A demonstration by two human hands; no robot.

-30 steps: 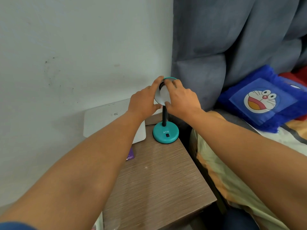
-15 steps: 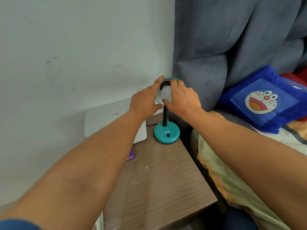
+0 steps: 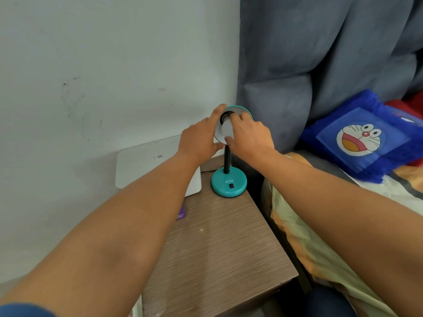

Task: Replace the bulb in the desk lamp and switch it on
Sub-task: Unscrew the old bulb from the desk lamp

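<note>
In the head view, the left hand [image 3: 199, 140] wraps the rim of the desk lamp's teal shade [image 3: 240, 109], index finger along its top edge and thumb under it. This looks like bracing, so the flexible black neck [image 3: 226, 160] does not twist while the other hand works. The left grip is pressed onto the shade, not spread. The right hand [image 3: 249, 136] has its grip pinched around the white bulb [image 3: 225, 130], fingertips over its top and thumb beneath, which suits turning it in the dark socket [image 3: 225, 115] just behind. The bulb sits at the mouth of the shade, its base at or in the socket; whether it is being threaded in or out, I cannot tell. The round teal base [image 3: 229, 183], with its small black switch [image 3: 231, 185] facing the person, stands near the back right corner of the desk [image 3: 217, 248], within easy reach for switching on afterwards.

The desk is wood-grained brown. A flat white box [image 3: 148, 165] leans against the pale wall [image 3: 103, 65] behind the left forearm, with a purple card [image 3: 182, 213] peeking out by it. To the right hangs a grey curtain [image 3: 320, 53], and a bed [image 3: 332, 236] holds a blue cartoon-cat cushion [image 3: 361, 138].
</note>
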